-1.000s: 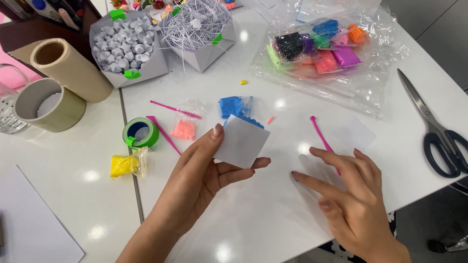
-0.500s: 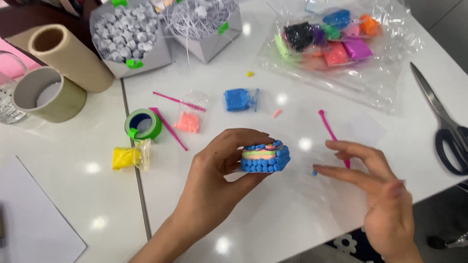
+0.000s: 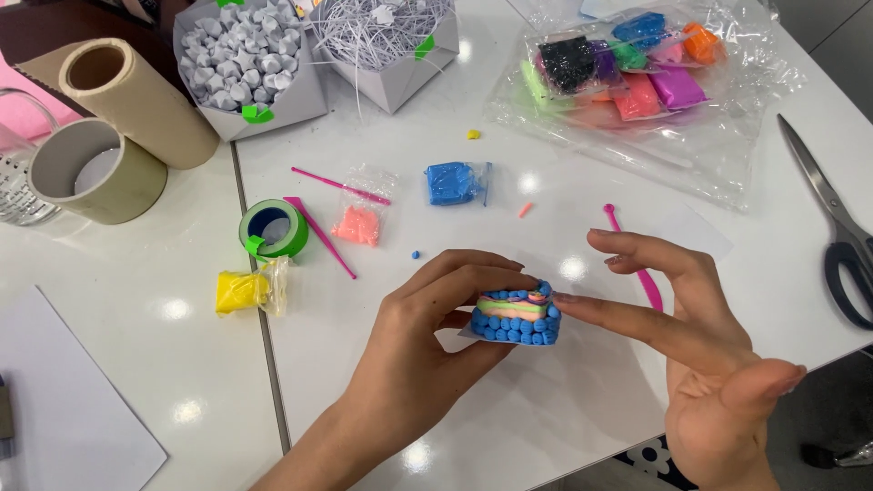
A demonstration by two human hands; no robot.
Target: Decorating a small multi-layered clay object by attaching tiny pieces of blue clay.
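This is looking like a craft room or classroom workspace. White tabletop (image 3: 136,364) sections are sitting pushed together, carrying a clear bag of coloured modelling clay packets (image 3: 637,77), grey boxes of folded paper stars (image 3: 241,68) and shredded paper (image 3: 382,36), tape rolls (image 3: 273,229), cardboard tubes (image 3: 136,100), pink sculpting tools (image 3: 637,273) and scissors (image 3: 837,227).
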